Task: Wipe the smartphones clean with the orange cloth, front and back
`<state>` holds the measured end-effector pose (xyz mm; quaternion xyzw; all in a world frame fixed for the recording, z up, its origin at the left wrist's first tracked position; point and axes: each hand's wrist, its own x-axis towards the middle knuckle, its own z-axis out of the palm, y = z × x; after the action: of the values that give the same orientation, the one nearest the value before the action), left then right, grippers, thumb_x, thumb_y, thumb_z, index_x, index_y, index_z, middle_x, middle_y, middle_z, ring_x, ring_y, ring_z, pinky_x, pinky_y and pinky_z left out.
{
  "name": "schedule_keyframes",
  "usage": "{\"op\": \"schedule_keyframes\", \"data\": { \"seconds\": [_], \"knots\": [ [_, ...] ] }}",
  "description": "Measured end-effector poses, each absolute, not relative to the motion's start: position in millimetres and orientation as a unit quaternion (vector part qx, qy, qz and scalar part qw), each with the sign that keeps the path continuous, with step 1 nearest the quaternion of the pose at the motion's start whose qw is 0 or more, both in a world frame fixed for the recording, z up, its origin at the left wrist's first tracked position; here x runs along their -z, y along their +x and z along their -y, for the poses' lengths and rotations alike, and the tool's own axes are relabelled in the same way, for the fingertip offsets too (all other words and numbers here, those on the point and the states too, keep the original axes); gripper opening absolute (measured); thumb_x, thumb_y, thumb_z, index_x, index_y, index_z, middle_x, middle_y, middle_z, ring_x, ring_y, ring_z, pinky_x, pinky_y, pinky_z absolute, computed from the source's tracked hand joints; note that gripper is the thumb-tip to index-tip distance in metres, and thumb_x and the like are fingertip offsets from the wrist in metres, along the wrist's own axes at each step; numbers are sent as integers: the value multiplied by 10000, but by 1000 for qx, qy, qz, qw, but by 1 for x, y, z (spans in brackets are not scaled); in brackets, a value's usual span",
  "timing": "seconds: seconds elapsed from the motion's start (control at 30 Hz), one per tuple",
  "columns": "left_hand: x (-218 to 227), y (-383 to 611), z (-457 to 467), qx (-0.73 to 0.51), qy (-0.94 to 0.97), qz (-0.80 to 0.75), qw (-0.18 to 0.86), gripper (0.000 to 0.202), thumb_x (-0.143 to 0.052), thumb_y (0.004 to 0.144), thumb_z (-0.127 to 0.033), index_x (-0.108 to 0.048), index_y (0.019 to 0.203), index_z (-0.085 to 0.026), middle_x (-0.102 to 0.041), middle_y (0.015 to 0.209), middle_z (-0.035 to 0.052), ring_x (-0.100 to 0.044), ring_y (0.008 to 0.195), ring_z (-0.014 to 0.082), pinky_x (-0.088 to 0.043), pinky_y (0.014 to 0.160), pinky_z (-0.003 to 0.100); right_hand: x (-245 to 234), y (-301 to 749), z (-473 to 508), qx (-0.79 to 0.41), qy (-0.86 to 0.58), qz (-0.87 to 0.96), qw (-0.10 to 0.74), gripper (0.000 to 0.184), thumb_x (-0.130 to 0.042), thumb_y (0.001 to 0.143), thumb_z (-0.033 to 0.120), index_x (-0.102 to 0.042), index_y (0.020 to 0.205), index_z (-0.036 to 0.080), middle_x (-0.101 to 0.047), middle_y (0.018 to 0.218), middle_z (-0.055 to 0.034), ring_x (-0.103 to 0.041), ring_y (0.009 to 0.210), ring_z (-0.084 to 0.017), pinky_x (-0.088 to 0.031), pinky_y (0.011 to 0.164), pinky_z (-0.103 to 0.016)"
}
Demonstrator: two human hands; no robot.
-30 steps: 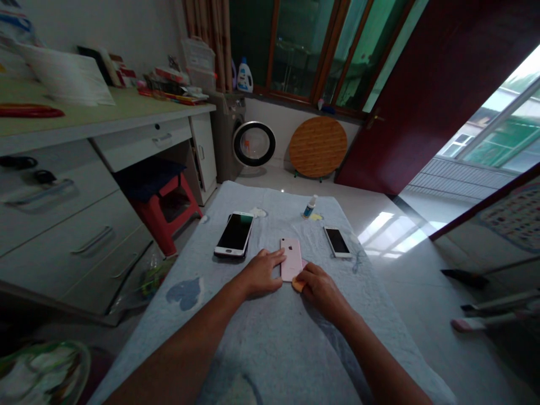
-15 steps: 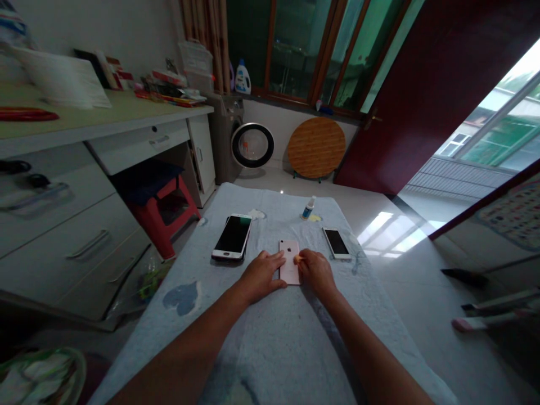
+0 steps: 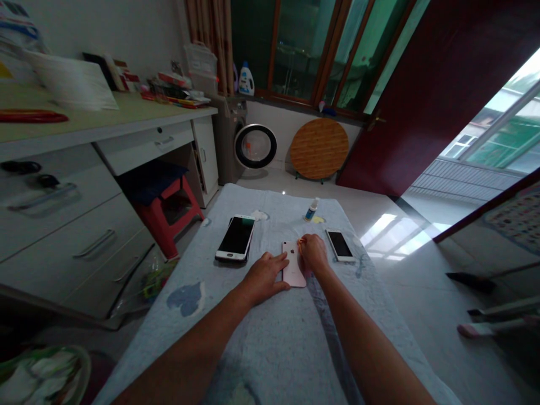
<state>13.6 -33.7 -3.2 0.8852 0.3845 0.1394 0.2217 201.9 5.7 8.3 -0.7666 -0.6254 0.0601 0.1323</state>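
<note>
A pink phone (image 3: 292,267) lies face down on the pale blue cloth (image 3: 270,337) that covers the table. My left hand (image 3: 265,275) rests flat against the phone's left edge, fingers spread on it. My right hand (image 3: 313,252) is closed on a small orange pad (image 3: 301,242) and presses it on the phone's upper right part. Most of the pad is hidden by my fingers.
A large white phone (image 3: 235,237) lies screen up at the left, a smaller white phone (image 3: 340,245) at the right. A small spray bottle (image 3: 311,209) stands at the far edge. White drawers (image 3: 84,225) and a red stool (image 3: 169,208) stand at the left.
My right hand has slid the orange pad from the phone's near right corner up along the phone to its far end. My left hand has stayed on the left edge.
</note>
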Motion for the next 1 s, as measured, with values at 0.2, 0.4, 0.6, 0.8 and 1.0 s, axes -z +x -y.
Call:
{"op": "schedule_keyframes", "data": {
  "seconds": [0.2, 0.4, 0.6, 0.8, 1.0],
  "knots": [
    [3, 15, 34, -140, 879, -391, 234, 620, -706, 743, -397, -512, 1306, -222, -416, 1474, 49, -466, 1131, 281, -391, 985, 402, -7, 202, 29, -64, -749, 649, 117, 277, -460, 894, 227, -711, 943, 118, -680, 921, -134, -603, 857, -189, -381, 727, -258],
    [4, 16, 36, -140, 881, -393, 225, 599, -695, 756, -387, -516, 1301, -212, -429, 1465, 47, -469, 1116, 273, -385, 985, 394, -4, 202, 83, -96, -729, 660, 152, 212, -536, 852, 244, -705, 904, 126, -669, 878, -108, -611, 835, -183, -401, 734, -240],
    [3, 16, 37, -145, 884, -390, 213, 585, -699, 756, -378, -529, 1284, -196, -441, 1457, 55, -472, 1100, 268, -393, 978, 380, 0, 200, 107, -96, -725, 665, 151, 172, -536, 855, 207, -696, 866, 147, -642, 842, -85, -598, 776, -168, -394, 701, -236],
    [3, 16, 36, -136, 885, -388, 219, 589, -697, 752, -369, -525, 1292, -209, -433, 1463, 46, -475, 1116, 273, -386, 992, 394, -2, 201, 71, -72, -727, 673, 114, 195, -507, 862, 165, -699, 843, 135, -654, 815, -100, -591, 777, -172, -379, 694, -242],
    [2, 15, 35, -127, 886, -385, 224, 587, -683, 759, -377, -510, 1300, -229, -407, 1479, 44, -465, 1146, 279, -372, 1004, 406, -5, 199, 19, -25, -740, 669, 70, 263, -425, 910, 150, -681, 931, 95, -659, 945, -159, -588, 928, -209, -393, 782, -277]
  ]
}}
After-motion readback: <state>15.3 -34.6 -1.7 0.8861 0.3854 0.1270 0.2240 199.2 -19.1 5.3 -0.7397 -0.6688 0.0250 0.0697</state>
